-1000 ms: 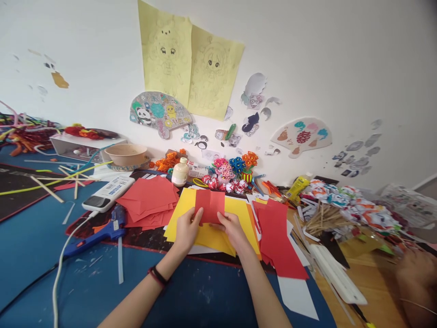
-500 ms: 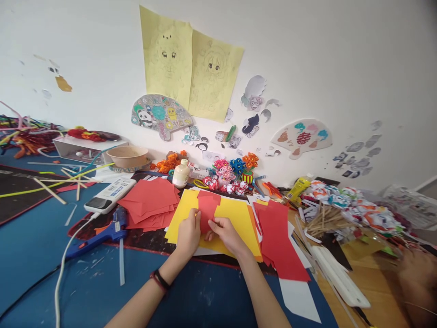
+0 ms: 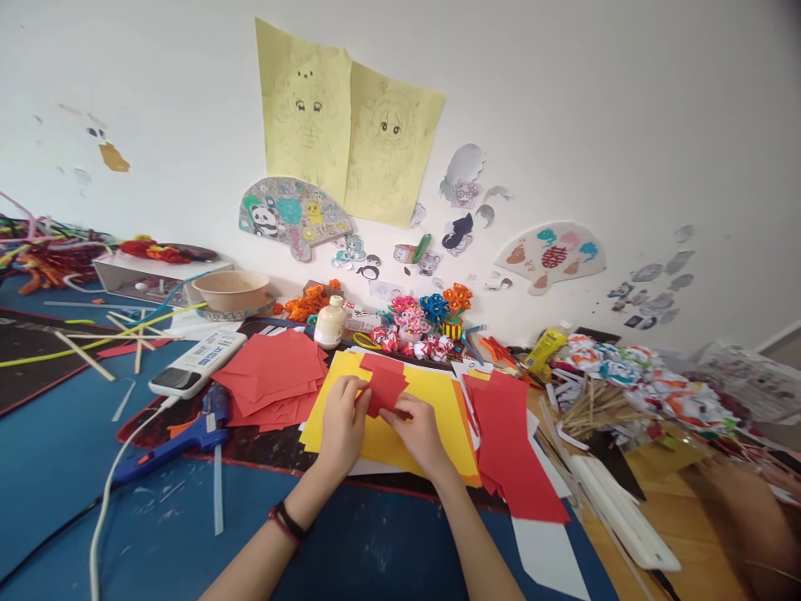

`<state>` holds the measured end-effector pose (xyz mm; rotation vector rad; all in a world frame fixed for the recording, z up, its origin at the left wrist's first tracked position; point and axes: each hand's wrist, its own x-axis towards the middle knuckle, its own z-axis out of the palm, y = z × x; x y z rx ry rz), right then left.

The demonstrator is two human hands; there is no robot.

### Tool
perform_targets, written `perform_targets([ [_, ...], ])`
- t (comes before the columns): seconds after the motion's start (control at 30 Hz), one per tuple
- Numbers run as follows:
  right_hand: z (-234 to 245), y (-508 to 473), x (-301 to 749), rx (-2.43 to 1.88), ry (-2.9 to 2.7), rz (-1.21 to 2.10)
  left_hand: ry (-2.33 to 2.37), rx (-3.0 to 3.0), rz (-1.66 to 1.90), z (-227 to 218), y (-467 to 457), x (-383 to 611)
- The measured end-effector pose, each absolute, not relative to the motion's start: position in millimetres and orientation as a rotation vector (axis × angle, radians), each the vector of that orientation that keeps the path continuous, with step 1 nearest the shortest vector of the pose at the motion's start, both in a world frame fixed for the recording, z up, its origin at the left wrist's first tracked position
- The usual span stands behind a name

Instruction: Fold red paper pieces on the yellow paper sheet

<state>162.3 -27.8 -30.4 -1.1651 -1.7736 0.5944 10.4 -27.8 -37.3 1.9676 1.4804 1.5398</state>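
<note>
Far left on the blue worktop (image 3: 56, 451), by the wall: a white tray (image 3: 156, 269) and, just right of it, a tan bowl (image 3: 231, 289). Nearer, a white power strip (image 3: 198, 362), with a blue glue gun (image 3: 178, 437) just near of it. Right of those, a loose stack of red squares (image 3: 275, 377), touching the yellow sheets (image 3: 438, 405) at centre.

Grips the folded red paper (image 3: 385, 387) with the left hand (image 3: 341, 424), thumb and fingers closed on its left edge. Holds that piece just over the yellow sheets, mid-scene. Pinches its near right edge with the right hand (image 3: 420, 431), fingers narrow and pressed to the paper.

Beyond the hands, a cream glue bottle (image 3: 329, 320) and a cluster of paper flowers (image 3: 429, 315) by the wall. Right of the yellow sheets, long red strips (image 3: 513, 438) overlapping their edge, then a bundle of wooden sticks (image 3: 591, 402). At far right, blurred, another person's hand (image 3: 744, 501) low over the wooden surface.
</note>
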Motion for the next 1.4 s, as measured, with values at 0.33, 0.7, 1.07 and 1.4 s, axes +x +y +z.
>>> perform_targets([
  [0.33,-27,-25,176,-1.207,-1.762,0.643,1.511,1.946,1.416,-37,-29,10],
  [0.7,-44,-23,170,-1.299,-1.887,0.544,1.518,1.987,1.231,-39,-26,4],
  [1.07,-40,-20,164,-1.157,-1.481,0.853,1.373,1.499,1.364,-29,-28,-3],
  [1.4,-11,71,191,-1.425,-1.483,1.195,2.149,2.088,1.136,-26,-20,-40],
])
